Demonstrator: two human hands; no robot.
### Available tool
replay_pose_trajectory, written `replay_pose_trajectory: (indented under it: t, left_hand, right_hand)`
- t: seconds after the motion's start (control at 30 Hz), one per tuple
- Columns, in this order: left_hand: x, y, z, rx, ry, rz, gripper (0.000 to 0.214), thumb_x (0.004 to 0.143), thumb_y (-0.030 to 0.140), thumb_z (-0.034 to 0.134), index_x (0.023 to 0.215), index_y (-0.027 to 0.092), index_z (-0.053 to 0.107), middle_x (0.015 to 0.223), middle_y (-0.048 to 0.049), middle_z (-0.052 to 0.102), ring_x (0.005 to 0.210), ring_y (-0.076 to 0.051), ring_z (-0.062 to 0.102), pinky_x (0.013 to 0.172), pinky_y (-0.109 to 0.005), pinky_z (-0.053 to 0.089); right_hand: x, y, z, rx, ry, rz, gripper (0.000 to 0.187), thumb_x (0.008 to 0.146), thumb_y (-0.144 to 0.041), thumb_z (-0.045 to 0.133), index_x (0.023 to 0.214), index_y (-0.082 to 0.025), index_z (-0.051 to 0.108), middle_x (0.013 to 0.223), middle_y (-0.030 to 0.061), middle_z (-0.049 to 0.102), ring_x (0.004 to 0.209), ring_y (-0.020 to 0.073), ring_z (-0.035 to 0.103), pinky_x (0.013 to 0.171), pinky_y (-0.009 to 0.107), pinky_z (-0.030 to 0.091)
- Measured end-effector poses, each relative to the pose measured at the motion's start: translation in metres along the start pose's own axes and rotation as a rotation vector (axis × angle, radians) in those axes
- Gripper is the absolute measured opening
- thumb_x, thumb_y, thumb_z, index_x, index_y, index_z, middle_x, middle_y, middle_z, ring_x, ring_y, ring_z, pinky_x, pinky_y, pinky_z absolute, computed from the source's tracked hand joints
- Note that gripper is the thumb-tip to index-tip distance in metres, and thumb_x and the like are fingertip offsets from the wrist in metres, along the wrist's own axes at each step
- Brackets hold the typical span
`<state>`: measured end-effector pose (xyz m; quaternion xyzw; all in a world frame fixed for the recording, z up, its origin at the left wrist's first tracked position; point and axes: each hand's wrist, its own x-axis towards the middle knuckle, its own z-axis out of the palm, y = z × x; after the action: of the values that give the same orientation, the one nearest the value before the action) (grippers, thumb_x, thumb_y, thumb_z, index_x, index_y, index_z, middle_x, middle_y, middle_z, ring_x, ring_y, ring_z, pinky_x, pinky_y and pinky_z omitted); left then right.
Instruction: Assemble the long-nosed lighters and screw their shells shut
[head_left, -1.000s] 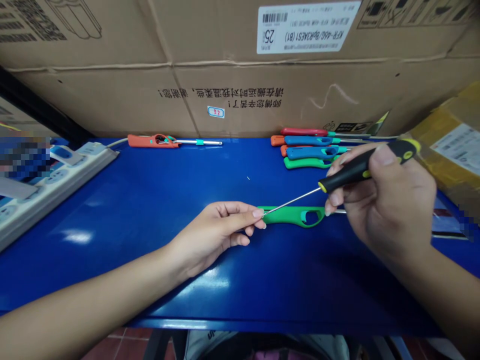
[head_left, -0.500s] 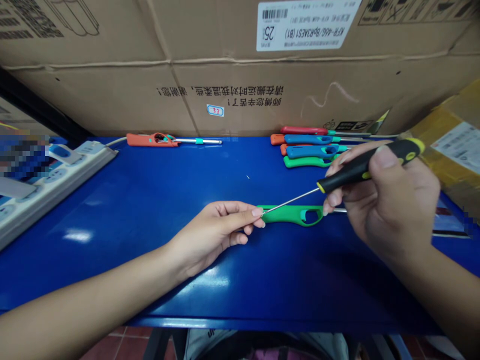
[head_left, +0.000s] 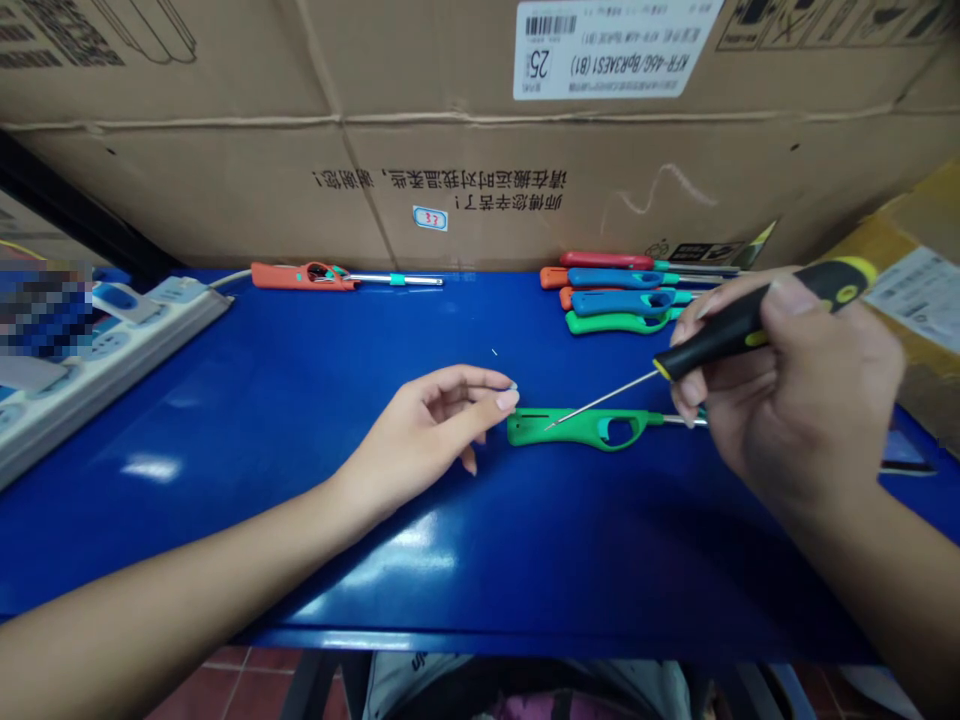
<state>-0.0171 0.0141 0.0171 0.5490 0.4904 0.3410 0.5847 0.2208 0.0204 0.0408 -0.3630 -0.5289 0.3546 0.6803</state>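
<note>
A bright green plastic lighter body (head_left: 577, 430) lies flat mid-way along the blue bench (head_left: 285, 420). The right hand (head_left: 799, 390) grips a black-and-yellow screwdriver (head_left: 742, 320), its thin steel shaft reaching over the green body. Just beside the body's end, the left hand (head_left: 427, 430) has its fingers (head_left: 480, 380) slightly parted; whether they hold the tiny pale speck there, I cannot tell. Red, blue, green and orange lighters (head_left: 619, 298) line the back edge.

The person's left hand (head_left: 431, 425) lay extended, fingers loosely parted, while the right hand (head_left: 799, 385) curled tightly, wrist raised.
</note>
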Motion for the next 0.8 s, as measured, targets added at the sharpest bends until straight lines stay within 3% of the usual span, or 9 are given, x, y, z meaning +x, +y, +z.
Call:
replay_pose_trajectory:
  t: [0.13, 0.23, 0.47, 0.63, 0.8]
  left_hand:
    - [0.007, -0.012, -0.005, 0.525, 0.009, 0.444, 0.037, 0.084, 0.036, 0.078, 0.117, 0.020, 0.072, 0.113, -0.0055, 0.070, 0.094, -0.017, 0.061, 0.085, -0.034, 0.051]
    - [0.011, -0.021, -0.004, 0.724, -0.052, 0.602, 0.040, 0.087, 0.034, 0.077, 0.124, 0.021, 0.070, 0.118, -0.0066, 0.068, 0.108, -0.021, 0.060, 0.098, -0.041, 0.047]
    - [0.006, -0.026, 0.008, 0.755, -0.103, 0.654, 0.032, 0.085, 0.036, 0.079, 0.113, 0.019, 0.076, 0.101, -0.0057, 0.071, 0.089, -0.020, 0.060, 0.085, -0.038, 0.049]
    - [-0.002, -0.027, 0.014, 0.770, -0.113, 0.643, 0.034, 0.083, 0.037, 0.080, 0.111, 0.018, 0.076, 0.096, -0.0057, 0.070, 0.087, -0.021, 0.059, 0.082, -0.039, 0.049]
    - [-0.004, -0.028, 0.016, 0.811, -0.120, 0.644, 0.035, 0.083, 0.039, 0.080, 0.111, 0.018, 0.076, 0.097, -0.0059, 0.070, 0.090, -0.022, 0.060, 0.082, -0.039, 0.049]
  right_hand:
    - [0.004, -0.001, 0.000, -0.017, -0.027, 0.013, 0.026, 0.096, -0.028, 0.056, 0.076, -0.015, 0.067, 0.071, 0.0030, 0.068, 0.036, 0.0120, 0.055, 0.028, 0.026, 0.039]
    - [0.001, -0.002, 0.001, -0.034, -0.070, 0.021, 0.027, 0.100, -0.034, 0.055, 0.082, -0.016, 0.066, 0.075, 0.0029, 0.070, 0.036, 0.0119, 0.056, 0.028, 0.026, 0.040]
    - [-0.009, -0.004, 0.007, -0.056, -0.069, -0.092, 0.023, 0.097, -0.039, 0.063, 0.087, -0.018, 0.066, 0.072, -0.0003, 0.069, 0.035, 0.0087, 0.053, 0.023, 0.022, 0.036]
    - [-0.019, -0.002, 0.011, -0.087, -0.155, -0.121, 0.014, 0.098, -0.031, 0.062, 0.092, -0.019, 0.065, 0.075, -0.0012, 0.070, 0.038, 0.0079, 0.055, 0.025, 0.023, 0.036]
    - [-0.025, -0.001, 0.011, -0.095, -0.278, -0.149, 0.008, 0.098, -0.025, 0.061, 0.097, -0.019, 0.065, 0.072, -0.0030, 0.067, 0.035, 0.0049, 0.047, 0.027, 0.022, 0.036]
